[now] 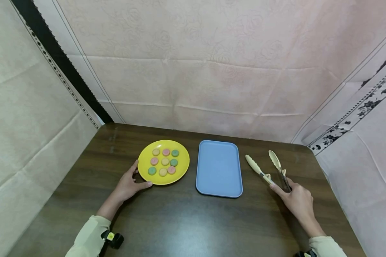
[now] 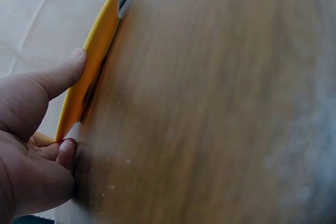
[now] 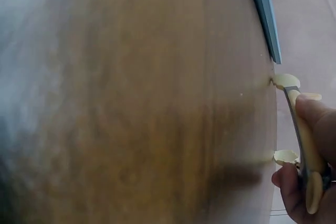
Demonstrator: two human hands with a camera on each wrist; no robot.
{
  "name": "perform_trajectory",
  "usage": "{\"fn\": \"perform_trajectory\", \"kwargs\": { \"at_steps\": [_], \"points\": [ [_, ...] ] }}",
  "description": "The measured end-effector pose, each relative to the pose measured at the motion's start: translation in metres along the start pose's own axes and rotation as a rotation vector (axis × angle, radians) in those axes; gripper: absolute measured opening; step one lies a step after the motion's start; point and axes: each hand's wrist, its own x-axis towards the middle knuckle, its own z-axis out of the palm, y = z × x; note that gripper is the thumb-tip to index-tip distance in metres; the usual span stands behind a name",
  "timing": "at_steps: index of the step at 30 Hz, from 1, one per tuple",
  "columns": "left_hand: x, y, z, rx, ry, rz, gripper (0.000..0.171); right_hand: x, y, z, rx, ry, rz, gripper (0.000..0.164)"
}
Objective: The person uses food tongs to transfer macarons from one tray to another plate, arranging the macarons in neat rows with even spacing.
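Observation:
A yellow plate (image 1: 180, 174) stands left of centre on the table, with several small round macaron-like sweets (image 1: 165, 162) in pink, green and cream laid out in rows. At its left rim, my left hand (image 1: 127, 184) grips the plate edge, thumb at the front and fingers along the side. In the left wrist view the thumb presses the rim of the plate (image 2: 89, 72), fingers curled near its lower end. My right hand (image 1: 298, 201) holds cream-tipped tongs (image 1: 254, 165) by the handles, their two arms spread apart. The tongs' tips (image 3: 286, 81) are close to the tabletop.
A blue rectangular tray (image 1: 218, 167) lies between the plate and the tongs. The brown wooden table (image 1: 167, 221) ends at the back against pale cloth (image 1: 193, 85), which also hangs at both sides.

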Motion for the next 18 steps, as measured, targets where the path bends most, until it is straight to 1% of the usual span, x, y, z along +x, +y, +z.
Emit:
{"fn": "perform_trajectory", "kwargs": {
  "at_steps": [4, 8, 14, 16, 18],
  "points": [
    [0.0, 0.0, -0.002, -0.002, -0.004, -0.008, 0.117, 0.0, -0.002, 0.0, -0.026, -0.053, 0.033, 0.079],
    [0.0, 0.001, -0.003, -0.009, -0.011, -0.016, 0.118, 0.002, -0.003, -0.002, -0.047, -0.117, 0.051, 0.085],
    [-0.001, 0.007, -0.008, -0.046, -0.034, -0.028, 0.128, 0.003, -0.005, -0.006, -0.103, -0.203, 0.049, 0.09],
    [-0.002, 0.01, -0.012, -0.015, -0.018, -0.011, 0.127, 0.002, -0.009, -0.011, -0.117, -0.194, 0.032, 0.088],
    [-0.004, 0.014, -0.017, 0.063, 0.018, 0.027, 0.12, 0.001, -0.015, -0.017, -0.115, -0.132, -0.015, 0.085]
  ]
}}
